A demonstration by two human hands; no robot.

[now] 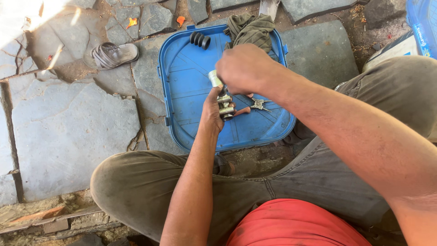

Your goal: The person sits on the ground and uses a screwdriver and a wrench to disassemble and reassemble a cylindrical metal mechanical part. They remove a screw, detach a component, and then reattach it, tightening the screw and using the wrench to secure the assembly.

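I take the square blue plastic lid lying flat on the stone floor as my landmark. Above its middle my left hand is wrapped around a small silver metal fitting, holding it upright over the lid's ribbed face. My right hand is fisted just above that, closed on a short pale metal cylinder that sits at the top of the fitting; I cannot tell whether the two parts are joined. Both hands hang over the lid rather than resting on it.

On the lid, just right of the fitting, lies a pair of small pliers with red-coated handles. At the lid's far edge rests a black ribbed rubber boot, and beside it an olive-green crumpled rag spills over the far right corner. Well to the left of the lid, a grey strapped sandal lies on the stones.
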